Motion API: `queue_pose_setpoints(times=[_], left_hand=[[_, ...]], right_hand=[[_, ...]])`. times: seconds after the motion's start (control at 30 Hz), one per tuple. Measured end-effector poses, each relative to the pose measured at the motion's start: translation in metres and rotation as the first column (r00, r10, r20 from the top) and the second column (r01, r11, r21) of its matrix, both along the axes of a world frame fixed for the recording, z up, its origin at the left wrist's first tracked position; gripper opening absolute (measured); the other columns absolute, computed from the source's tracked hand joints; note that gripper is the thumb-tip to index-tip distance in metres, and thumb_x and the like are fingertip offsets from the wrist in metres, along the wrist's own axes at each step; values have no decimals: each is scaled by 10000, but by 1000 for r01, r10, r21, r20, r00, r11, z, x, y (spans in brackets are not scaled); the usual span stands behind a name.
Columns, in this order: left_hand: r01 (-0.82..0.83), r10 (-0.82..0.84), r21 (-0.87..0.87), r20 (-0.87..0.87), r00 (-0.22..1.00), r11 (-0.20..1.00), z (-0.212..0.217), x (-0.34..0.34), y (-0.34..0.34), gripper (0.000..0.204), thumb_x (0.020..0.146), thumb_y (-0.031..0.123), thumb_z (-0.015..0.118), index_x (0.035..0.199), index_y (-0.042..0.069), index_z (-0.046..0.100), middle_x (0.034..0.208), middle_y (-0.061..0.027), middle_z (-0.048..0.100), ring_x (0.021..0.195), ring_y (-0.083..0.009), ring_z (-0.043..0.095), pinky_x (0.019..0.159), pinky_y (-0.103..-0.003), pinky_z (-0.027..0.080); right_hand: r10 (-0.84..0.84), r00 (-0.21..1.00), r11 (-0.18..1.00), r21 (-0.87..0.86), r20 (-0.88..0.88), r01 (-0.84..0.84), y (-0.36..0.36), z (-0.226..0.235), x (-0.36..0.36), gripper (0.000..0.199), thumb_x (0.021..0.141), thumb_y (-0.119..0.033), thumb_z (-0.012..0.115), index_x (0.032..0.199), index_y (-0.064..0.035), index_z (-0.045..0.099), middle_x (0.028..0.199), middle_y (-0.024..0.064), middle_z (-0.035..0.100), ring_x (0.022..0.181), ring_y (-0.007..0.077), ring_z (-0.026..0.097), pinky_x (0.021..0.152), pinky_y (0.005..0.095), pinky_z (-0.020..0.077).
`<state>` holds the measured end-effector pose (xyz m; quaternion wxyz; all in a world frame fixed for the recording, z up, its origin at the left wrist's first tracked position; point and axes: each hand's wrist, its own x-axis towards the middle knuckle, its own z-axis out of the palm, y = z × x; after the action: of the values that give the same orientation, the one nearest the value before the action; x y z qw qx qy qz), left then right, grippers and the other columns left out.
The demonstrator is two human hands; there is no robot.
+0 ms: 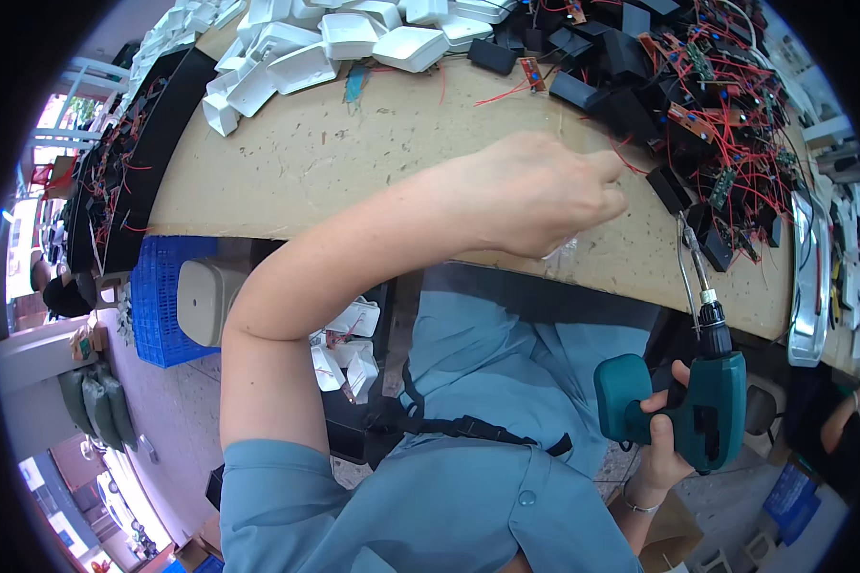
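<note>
My right hand point(667, 444) grips a teal pistol-shaped soldering gun point(719, 406) by its handle. The gun points away from me, and its metal tip, with a thin tube alongside, reaches over the table edge to a small black plastic case point(669, 190); whether they touch I cannot tell. My left hand point(564, 196) is closed over the tabletop, left of that case, with the fingers curled in. What it holds, if anything, is hidden. A bit of clear plastic point(564, 250) shows beneath it, and a red wire point(627, 158) runs by its fingertips.
At the right of the table point(354, 158) lies a heap of black cases, circuit boards and red wires point(717, 124). White plastic shells point(301, 67) are piled along the back. A blue crate point(162, 301) and a beige stool point(205, 301) stand at the lower left.
</note>
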<state>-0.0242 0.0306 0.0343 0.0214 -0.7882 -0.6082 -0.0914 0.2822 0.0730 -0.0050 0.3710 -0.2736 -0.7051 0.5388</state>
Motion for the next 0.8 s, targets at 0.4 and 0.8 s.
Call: queue_pose_setpoints(times=[0.4,0.8], left_hand=[[-166,177,414,12,984,895,-16,-91,-7,337,780,84,573,1112,134,609,975,-55,568,896,-217,589,789,-330,453],[47,-24,229,-105,994,972,-38,-122,19,135,815,103,600,929,88,671,999,-4,593,902,-135,562,759,-255,456]], right_hand=[[-24,1000,999,-46,-10,24,-3,3,-3,575,777,-144,676,1245,75,425,1131,222,572,728,151,598,700,271,479],[-45,999,999,-18,-24,44,-2,1,-1,569,782,-146,672,1243,77,424,1142,230,562,732,153,598,695,270,478]])
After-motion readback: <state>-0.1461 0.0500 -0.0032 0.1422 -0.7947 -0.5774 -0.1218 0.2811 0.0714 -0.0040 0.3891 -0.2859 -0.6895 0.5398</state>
